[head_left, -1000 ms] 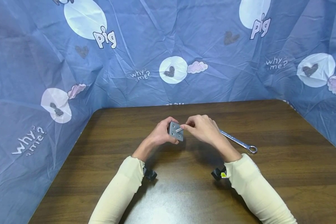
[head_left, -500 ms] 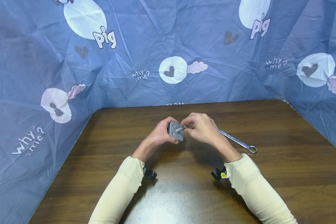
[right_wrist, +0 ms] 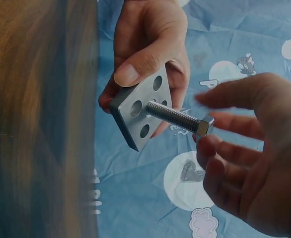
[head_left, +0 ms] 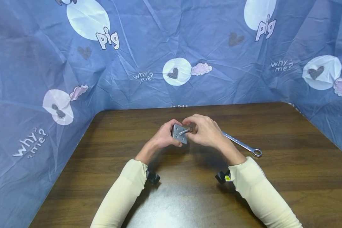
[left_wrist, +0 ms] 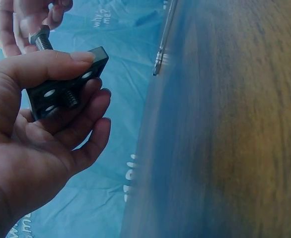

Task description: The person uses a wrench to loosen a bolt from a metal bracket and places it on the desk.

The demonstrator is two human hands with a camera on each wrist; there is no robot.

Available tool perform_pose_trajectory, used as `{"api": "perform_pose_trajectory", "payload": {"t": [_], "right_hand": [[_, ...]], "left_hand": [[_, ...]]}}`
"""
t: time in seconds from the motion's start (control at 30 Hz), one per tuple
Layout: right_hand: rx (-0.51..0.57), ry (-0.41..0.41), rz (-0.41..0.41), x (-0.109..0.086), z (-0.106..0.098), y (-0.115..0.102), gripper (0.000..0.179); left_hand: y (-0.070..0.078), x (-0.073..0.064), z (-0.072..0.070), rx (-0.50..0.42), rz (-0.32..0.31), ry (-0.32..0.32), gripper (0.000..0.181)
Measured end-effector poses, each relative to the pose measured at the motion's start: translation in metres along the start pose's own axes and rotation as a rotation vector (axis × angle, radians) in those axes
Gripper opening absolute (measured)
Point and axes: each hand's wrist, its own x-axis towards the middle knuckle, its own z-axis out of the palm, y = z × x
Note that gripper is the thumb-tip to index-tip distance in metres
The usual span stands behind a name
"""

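Observation:
A square grey metal plate (right_wrist: 125,119) with several round holes is gripped along its edges by my left hand (head_left: 161,136), thumb on one side and fingers on the other. Through its middle hole runs a long hex bolt (right_wrist: 178,119). In the left wrist view the threaded tip of the bolt (left_wrist: 72,99) pokes out of the plate's far face. My right hand (head_left: 207,130) surrounds the hex head with loosely bent, spread fingers. In the right wrist view the blurred index finger (right_wrist: 225,94) stands off the head, while lower fingertips lie right at it.
A combination wrench (head_left: 242,144) lies on the brown wooden table (head_left: 117,152), beyond the right forearm and partly hidden by the right hand. Blue printed cloth (head_left: 142,47) hangs behind the table and along its sides. Black wrist cameras (head_left: 153,178) hang below the cuffs.
The right fingers have spread from a closer pinch on the bolt, and its head now shows between them. The left hand and plate stay almost still.

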Motion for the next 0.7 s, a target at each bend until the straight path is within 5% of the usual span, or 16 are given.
{"api": "perform_pose_trajectory", "payload": {"t": [0.3, 0.7], "right_hand": [[-0.133, -0.079, 0.304, 0.0005, 0.0012, 0.0014, 0.059], [-0.096, -0.116, 0.267, 0.0013, -0.0011, -0.0025, 0.043]], "left_hand": [[-0.0017, 0.0000, 0.0005, 0.003, -0.013, -0.009, 0.069], [-0.0011, 0.0001, 0.0002, -0.004, -0.020, -0.014, 0.070]]}}
